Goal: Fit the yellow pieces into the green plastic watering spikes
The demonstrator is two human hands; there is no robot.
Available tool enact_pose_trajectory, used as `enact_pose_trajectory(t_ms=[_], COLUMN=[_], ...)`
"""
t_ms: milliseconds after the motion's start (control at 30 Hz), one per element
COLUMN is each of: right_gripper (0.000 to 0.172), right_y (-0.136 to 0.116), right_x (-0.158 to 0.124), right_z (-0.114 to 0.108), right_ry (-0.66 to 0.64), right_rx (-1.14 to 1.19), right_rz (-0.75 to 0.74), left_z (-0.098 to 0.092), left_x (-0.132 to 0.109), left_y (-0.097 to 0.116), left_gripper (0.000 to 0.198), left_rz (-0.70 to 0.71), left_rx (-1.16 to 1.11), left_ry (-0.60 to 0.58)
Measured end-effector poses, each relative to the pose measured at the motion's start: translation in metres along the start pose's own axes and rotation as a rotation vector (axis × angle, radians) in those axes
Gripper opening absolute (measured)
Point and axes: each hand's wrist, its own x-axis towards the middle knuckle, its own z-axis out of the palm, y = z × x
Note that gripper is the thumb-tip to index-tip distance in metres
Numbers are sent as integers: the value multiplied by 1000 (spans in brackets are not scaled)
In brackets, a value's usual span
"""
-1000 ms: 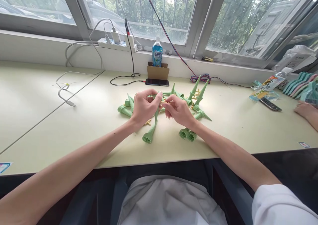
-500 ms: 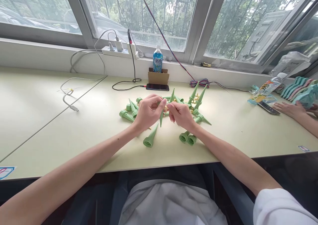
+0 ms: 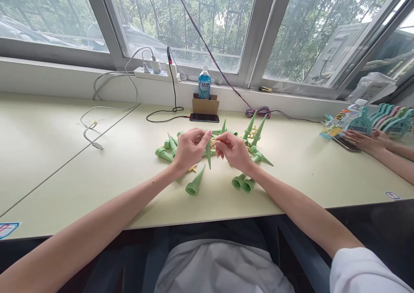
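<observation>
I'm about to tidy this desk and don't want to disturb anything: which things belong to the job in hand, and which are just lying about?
Likely the job:
green spike in the left hand
other green spikes on the desk
small yellow pieces

Apparently just lying about:
phone
blue bottle
cardboard box
pale cable
orange-labelled bottle

劲 on the blue bottle (image 3: 204,86) (rest blurry)

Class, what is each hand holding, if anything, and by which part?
The left hand holds a green spike by its upper part, tip down. The right hand seems to pinch a small yellow piece; which part cannot be told.
</observation>
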Motion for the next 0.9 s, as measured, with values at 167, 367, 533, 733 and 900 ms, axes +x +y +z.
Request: enact_pose_trajectory(t_ms=[167,367,533,733,900], right_gripper=[49,37,32,51,36], right_y=[-2,-1,2,4,1], right_x=[0,2,3,2,4], right_z=[-3,-3,-2,-4,-2], right_ry=[-1,18,11,1,25], right_rx=[-138,-87,-5,-140,-36], right_rz=[16,4,1,55,39], left_z=[2,0,-2,0,0], left_x=[-2,2,4,1,4], left_y=[-1,-5,-5,-9,-12], left_gripper=[35,35,37,39,38], left_rz=[160,59,-36,80,61], left_rx=[108,71,-12,72,64], left_ry=[6,18,6,-30,3])
